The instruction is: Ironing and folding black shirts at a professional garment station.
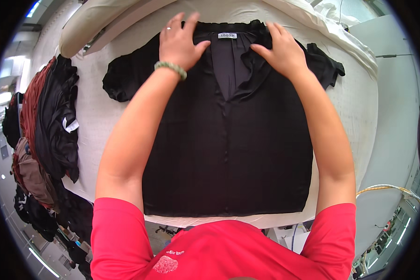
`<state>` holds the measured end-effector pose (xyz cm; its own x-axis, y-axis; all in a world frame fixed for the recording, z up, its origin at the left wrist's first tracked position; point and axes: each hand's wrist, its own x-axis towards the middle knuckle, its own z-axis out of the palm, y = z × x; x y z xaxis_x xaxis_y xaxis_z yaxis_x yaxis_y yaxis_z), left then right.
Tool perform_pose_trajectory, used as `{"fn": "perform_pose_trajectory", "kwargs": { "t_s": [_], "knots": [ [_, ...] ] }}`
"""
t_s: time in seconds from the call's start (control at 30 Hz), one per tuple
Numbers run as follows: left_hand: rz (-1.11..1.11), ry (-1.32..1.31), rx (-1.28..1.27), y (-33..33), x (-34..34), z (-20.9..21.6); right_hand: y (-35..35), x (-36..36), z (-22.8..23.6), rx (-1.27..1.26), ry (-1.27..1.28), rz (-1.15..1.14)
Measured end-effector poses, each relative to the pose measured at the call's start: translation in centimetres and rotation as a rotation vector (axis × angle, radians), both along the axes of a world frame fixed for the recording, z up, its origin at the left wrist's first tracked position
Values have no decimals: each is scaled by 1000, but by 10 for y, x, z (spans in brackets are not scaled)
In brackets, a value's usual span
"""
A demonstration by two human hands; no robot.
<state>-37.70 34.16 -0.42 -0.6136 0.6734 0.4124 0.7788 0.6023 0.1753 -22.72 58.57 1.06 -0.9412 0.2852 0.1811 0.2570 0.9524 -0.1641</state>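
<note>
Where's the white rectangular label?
Head view, top centre: white label inside the shiny black blouse, at its neckline, between bare left hand and bare right hand.

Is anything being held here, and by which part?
Nothing appears held: the left hand and right hand are spread open over the upper part of the black blouse.

Up on the wearer's head, this wide fisheye is staring steeply down, hands and worktop close below.

Both forearms hide parts of the black blouse.
</note>
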Motion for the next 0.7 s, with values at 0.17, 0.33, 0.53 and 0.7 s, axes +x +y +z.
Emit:
{"fn": "perform_pose_trajectory", "kwargs": {
  "t_s": [0.17, 0.33, 0.53, 0.7],
  "knots": [
    [230, -432, -392, 29, -45, 17, 4, -56, 8, -94, -389, -156],
    [8, -641, -342, 20, -49, 22, 10, -34, -5, 40, -118, 68],
    [-15, -790, -121, 13, -49, 10, 13, -29, -33, -99, 103, -19],
    [-48, -518, -96, 17, -45, -9, 18, -41, -48, -9, 102, 4]
  ]
}}
